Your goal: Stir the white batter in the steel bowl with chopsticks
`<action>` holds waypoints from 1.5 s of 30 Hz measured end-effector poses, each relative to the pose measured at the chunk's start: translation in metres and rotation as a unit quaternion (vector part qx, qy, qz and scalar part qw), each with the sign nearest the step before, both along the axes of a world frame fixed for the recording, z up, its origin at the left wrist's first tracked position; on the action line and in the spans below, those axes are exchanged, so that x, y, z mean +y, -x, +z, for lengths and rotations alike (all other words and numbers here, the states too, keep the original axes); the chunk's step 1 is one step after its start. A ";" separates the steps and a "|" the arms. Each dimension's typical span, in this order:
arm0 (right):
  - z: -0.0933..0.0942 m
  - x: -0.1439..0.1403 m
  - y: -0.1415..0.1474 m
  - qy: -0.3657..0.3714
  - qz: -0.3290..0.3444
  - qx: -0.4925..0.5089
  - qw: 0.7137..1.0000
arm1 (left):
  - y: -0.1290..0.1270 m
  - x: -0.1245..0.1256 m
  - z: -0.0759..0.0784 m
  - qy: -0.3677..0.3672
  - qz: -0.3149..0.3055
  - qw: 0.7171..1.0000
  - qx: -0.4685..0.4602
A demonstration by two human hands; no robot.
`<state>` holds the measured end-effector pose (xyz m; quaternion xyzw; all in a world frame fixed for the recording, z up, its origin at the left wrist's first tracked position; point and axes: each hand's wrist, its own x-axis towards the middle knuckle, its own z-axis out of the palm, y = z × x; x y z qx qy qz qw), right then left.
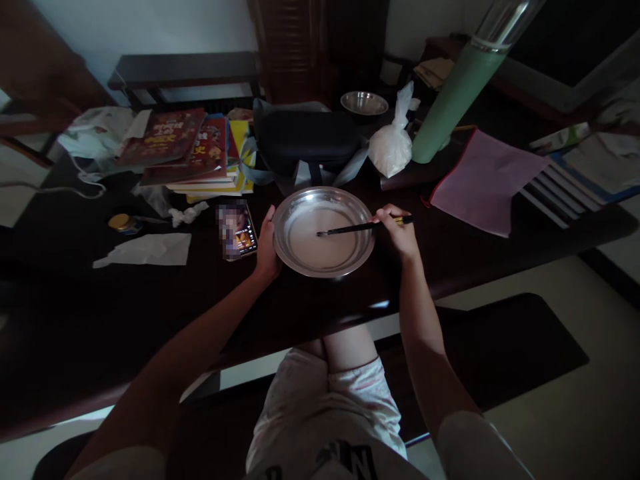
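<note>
Treat the brush (350, 229) as light, stiff along the handle and likely soft at the tip; take hold near the rear end, as with the right grip (399, 233), closed on the handle, tip inside the bowl (325, 270). Expect a thin, probably slippery metal rim on the bowl, apparently set on the surface (200, 300); steady by the left side, with the left grip (269, 248) against the rim, degree of closure impossible to tell. Allow for the phone (246, 232) just beside the left grip, the case (307, 140) close behind the bowl, and the bag (391, 152) and bottle (455, 103) behind to the right.
</note>
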<state>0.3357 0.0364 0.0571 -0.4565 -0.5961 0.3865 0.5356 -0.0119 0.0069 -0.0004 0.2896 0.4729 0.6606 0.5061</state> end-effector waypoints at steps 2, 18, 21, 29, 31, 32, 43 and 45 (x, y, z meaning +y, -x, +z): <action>0.001 0.000 -0.001 0.010 -0.001 0.002 1.000 | 0.001 0.000 0.000 0.007 0.012 1.000 0.010; 0.005 -0.002 0.001 0.009 0.008 0.006 1.000 | -0.003 0.000 0.002 0.020 0.027 0.999 -0.002; 0.005 -0.003 0.001 0.012 -0.001 0.014 1.000 | -0.003 0.001 0.002 0.013 0.020 1.000 0.000; 0.003 -0.001 0.001 0.002 -0.006 0.001 1.000 | -0.002 0.000 0.005 0.021 0.017 1.000 0.013; 0.003 -0.001 0.001 0.008 -0.008 0.004 1.000 | -0.002 0.000 0.005 0.018 0.017 1.000 0.010; 0.003 -0.002 0.001 0.011 0.002 0.004 1.000 | -0.002 0.000 0.004 0.017 0.020 1.000 0.007; 0.000 -0.001 -0.001 0.016 0.016 0.003 1.000 | -0.002 0.001 0.000 0.022 0.022 0.999 -0.010; -0.001 -0.001 -0.001 0.013 0.034 -0.006 0.999 | -0.001 0.000 0.000 0.022 0.021 0.999 -0.011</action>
